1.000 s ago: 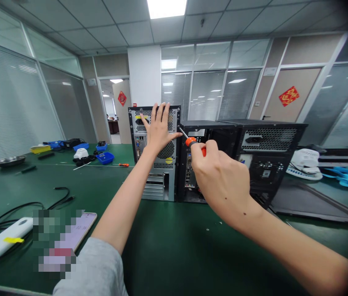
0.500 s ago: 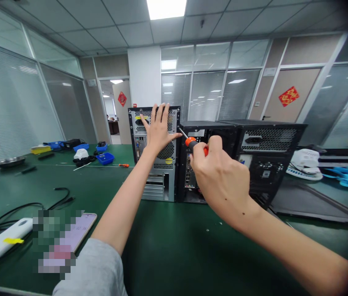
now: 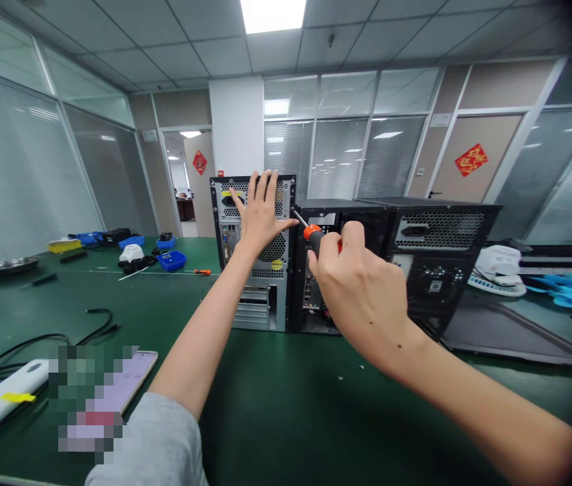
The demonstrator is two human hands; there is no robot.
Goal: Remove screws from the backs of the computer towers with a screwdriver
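Observation:
My left hand (image 3: 260, 214) lies spread against the upper back panel of an upright computer case (image 3: 276, 310), fingers apart near its power socket. My right hand (image 3: 361, 273) is closed around the handle of a red-and-black screwdriver (image 3: 313, 233). The screwdriver's metal shaft points up and left, its tip at the upper right edge of that case, near my left thumb. Whether the tip sits in a screw is too small to tell. Behind my right hand stands a second, black computer case (image 3: 346, 202), its back partly open and partly hidden by the hand.
A third black case (image 3: 437, 270) adjoins on the right, beside a flat dark panel (image 3: 523, 334). On the green table are small screws (image 3: 361, 367), an orange screwdriver (image 3: 202, 272), a blue tray (image 3: 171, 260), a phone (image 3: 131, 378) and a white power strip (image 3: 7, 398) with black cable.
My right hand has turned slightly around the screwdriver, and its thumb now shows more on the left side. The left hand stays in place; the view has shifted very slightly.

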